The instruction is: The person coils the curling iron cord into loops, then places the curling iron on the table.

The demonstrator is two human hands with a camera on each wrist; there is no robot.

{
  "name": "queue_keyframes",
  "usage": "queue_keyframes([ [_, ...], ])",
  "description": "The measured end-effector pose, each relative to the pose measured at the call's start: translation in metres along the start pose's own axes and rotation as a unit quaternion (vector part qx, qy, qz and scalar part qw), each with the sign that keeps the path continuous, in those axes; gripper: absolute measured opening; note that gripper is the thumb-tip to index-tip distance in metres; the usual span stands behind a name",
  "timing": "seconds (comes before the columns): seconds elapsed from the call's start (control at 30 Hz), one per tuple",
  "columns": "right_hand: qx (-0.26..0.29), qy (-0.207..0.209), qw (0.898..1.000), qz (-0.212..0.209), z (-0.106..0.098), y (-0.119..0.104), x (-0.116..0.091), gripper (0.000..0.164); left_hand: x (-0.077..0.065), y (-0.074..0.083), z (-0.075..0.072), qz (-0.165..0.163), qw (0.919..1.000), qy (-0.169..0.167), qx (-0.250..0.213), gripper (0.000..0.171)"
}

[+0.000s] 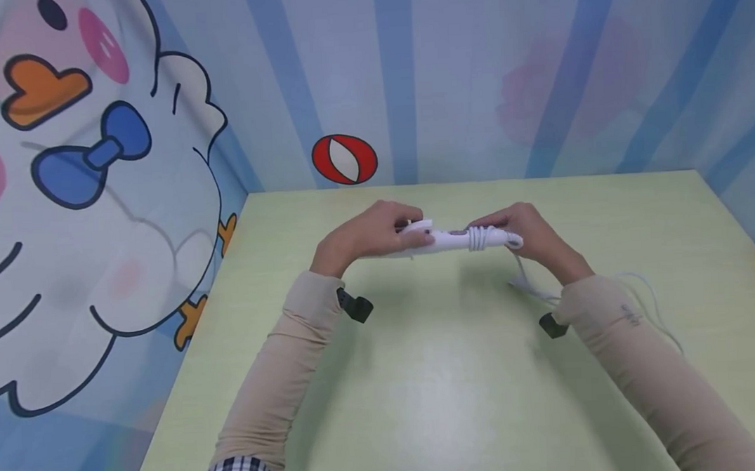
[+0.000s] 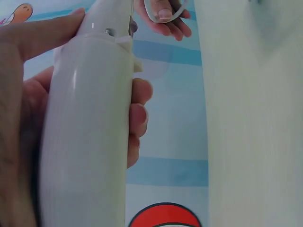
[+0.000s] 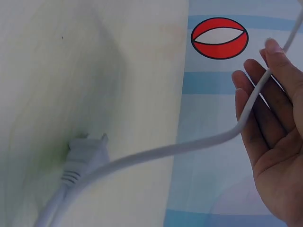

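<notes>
My left hand (image 1: 377, 232) grips a white hair styling iron (image 1: 444, 241), thumb along one side and fingers curled round its thick body. The iron is held level above the table. Several turns of its cord (image 1: 477, 238) are wound round the handle end. My right hand (image 1: 532, 232) is at that end, with fingertips close to the windings. In the right wrist view its fingers (image 3: 258, 109) are relaxed and fairly straight, and the loose cord (image 3: 189, 146) runs across them near the thumb. A two-pin plug (image 3: 85, 156) shows below, over the table.
A pale yellow-green table (image 1: 434, 373) lies beneath both hands. Loose cord trails to the right, partly behind the right sleeve (image 1: 649, 364). A printed cartoon wall covering (image 1: 459, 84) stands along the back and left edges. Small black cameras (image 1: 357, 306) sit on the wrists.
</notes>
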State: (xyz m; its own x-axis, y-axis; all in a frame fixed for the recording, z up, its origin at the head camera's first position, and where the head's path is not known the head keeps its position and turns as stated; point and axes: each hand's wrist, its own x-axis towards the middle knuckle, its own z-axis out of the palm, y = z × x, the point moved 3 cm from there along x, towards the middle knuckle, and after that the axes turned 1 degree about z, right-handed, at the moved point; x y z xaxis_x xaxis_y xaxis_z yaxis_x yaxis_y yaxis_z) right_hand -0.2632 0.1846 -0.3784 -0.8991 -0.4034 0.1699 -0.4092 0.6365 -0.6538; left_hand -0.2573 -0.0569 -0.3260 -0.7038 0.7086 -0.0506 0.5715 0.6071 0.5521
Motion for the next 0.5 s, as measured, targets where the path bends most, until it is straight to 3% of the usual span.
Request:
queue_keyframes([
  [0.17,0.012,-0.034,0.997,0.065,0.0,0.002,0.004,0.02,0.0,0.009,0.002,0.0,0.9978,-0.041,0.051,0.03],
  [0.37,-0.008,-0.036,0.997,0.068,-0.005,0.001,0.005,0.021,0.0,0.015,0.005,-0.026,0.9932,-0.066,0.092,0.028],
  [0.5,-0.034,-0.049,0.997,0.047,-0.006,-0.006,0.007,0.019,0.001,0.016,0.01,-0.044,0.9886,-0.079,0.12,0.027],
])
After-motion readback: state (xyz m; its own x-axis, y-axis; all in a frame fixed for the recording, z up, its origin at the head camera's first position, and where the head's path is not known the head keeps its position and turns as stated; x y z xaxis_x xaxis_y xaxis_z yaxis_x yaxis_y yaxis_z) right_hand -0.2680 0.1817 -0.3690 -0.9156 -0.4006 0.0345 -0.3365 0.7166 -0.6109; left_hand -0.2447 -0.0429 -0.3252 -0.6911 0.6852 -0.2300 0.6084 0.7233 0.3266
